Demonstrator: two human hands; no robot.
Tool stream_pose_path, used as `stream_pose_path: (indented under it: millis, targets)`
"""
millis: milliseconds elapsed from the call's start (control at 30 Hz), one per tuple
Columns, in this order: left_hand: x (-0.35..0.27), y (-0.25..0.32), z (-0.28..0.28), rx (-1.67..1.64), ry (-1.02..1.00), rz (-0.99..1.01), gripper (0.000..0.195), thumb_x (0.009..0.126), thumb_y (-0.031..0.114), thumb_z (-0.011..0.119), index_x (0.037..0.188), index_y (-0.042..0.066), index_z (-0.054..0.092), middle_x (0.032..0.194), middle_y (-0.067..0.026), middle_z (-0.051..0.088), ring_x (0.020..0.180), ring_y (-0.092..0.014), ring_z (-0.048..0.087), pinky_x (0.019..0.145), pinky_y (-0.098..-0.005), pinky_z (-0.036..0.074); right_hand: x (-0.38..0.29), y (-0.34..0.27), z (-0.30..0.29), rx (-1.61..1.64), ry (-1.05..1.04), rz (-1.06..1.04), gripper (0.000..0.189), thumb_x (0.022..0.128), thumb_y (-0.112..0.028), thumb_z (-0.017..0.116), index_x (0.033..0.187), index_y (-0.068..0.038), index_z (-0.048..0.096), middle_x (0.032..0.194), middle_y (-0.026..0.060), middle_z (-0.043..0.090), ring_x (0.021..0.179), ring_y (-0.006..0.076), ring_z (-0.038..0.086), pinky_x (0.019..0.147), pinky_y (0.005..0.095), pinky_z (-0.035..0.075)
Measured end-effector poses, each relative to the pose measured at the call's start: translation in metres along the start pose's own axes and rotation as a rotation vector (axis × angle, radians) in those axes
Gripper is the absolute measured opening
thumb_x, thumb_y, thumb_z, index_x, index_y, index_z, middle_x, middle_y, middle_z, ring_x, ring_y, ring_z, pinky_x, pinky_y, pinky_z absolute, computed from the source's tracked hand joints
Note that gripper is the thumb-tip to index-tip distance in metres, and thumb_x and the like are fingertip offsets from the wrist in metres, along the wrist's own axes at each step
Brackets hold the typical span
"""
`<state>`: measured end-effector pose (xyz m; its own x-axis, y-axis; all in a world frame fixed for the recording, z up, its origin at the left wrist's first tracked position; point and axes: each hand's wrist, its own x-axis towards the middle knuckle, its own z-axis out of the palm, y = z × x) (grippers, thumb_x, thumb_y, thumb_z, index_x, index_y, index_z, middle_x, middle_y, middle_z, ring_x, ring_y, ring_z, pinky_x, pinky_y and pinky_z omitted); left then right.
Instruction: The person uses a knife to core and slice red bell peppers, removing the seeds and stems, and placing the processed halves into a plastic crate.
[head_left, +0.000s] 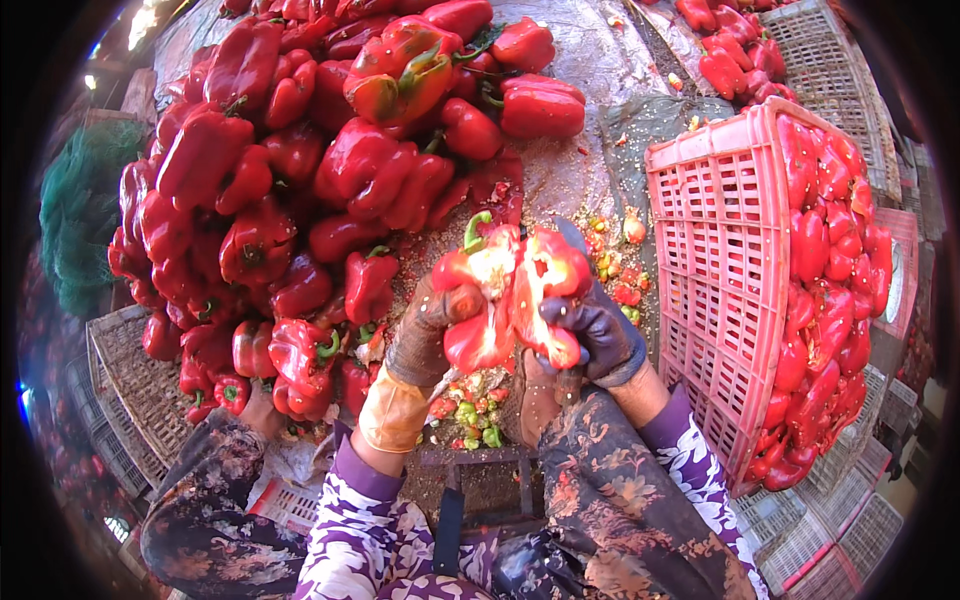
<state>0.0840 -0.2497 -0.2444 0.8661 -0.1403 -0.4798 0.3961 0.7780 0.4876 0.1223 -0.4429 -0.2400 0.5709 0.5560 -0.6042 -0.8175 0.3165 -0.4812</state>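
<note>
A red bell pepper split open (472, 346) is held up between my hands, its pale inner flesh and seed core facing me. My left hand (421, 330), in a worn brownish glove with an orange cuff, grips the half that carries the curved green stem. The other half (559, 262) is in my right hand (611, 334), which wears a dark blue glove. The two halves touch or nearly touch along the middle; whether they are still joined I cannot tell. My right fingers are partly hidden behind the flesh.
Whole red peppers (277, 157) form a large heap at the left and far side. At the right, a tilted pink plastic crate (712, 262) is full of opened red peppers (817, 315). Pepper cores and seeds (472, 412) litter the ground sheet. A green net (90, 210) lies far left.
</note>
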Motion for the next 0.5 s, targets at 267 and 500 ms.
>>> stream_pose_path:
  millis: [267, 500]
  targets:
    - [0.018, 0.014, -0.029, 1.030, 0.005, 0.344, 0.077, 0.075, 0.014, 0.078, 0.142, 0.003, 0.041, 0.135, -0.0106, 0.050, 0.126, -0.021, 0.047, 0.108, -0.0346, 0.036, 0.009, 0.001, 0.001, -0.295, 0.088, -0.128, 0.048, 0.086, -0.012, 0.061, 0.131, 0.000, 0.051, 0.105, 0.0031, 0.064, 0.091, 0.0105, 0.060, 0.080, 0.0228, 0.050]
    - [0.024, 0.032, -0.031, 1.398, -0.075, -0.012, 0.072, 0.071, 0.017, 0.075, 0.136, 0.004, 0.049, 0.112, -0.0157, 0.064, 0.104, -0.021, 0.061, 0.093, -0.0329, 0.047, 0.029, 0.017, -0.036, -0.636, -0.105, -0.433, 0.048, 0.099, -0.040, 0.044, 0.127, -0.003, 0.054, 0.098, 0.0085, 0.064, 0.068, 0.0054, 0.055, 0.056, 0.0200, 0.045]
